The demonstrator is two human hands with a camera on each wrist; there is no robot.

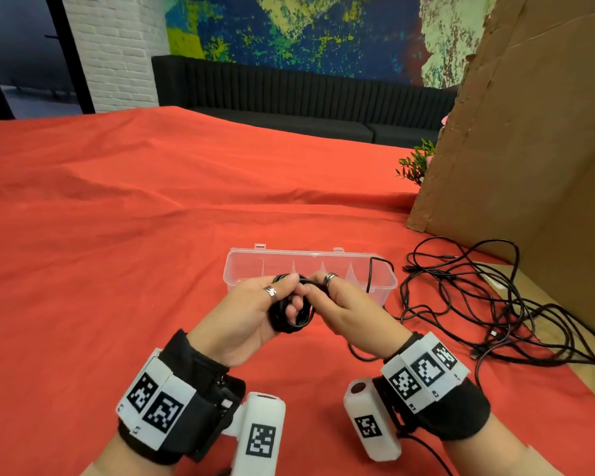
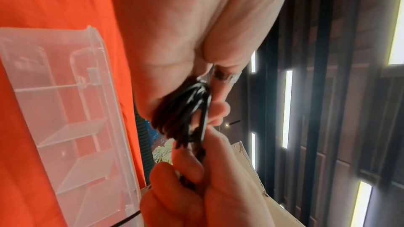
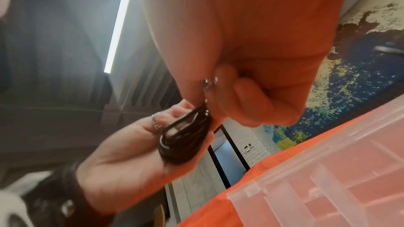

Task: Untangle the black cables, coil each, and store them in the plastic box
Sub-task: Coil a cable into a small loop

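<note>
A small coil of black cable [image 1: 291,312] sits wound round the fingers of my left hand [image 1: 255,310], just in front of the clear plastic box [image 1: 241,269]. My right hand [image 1: 340,304] pinches a strand at the top of the coil. The left wrist view shows the coil [image 2: 181,113] bundled between both hands beside the box [image 2: 65,118]. The right wrist view shows the coil [image 3: 186,137] lying in my left palm [image 3: 131,153], my right fingers [image 3: 251,103] curled above it. A tangle of black cables [image 1: 488,304] lies on the red cloth to the right.
The box [image 3: 328,187] has thin dividers, and one black cable end [image 1: 370,273] hangs over its right side. A large cardboard sheet [image 1: 529,132] stands at the right, a small green plant [image 1: 414,164] beside it. Red cloth [image 1: 117,235] covers the table.
</note>
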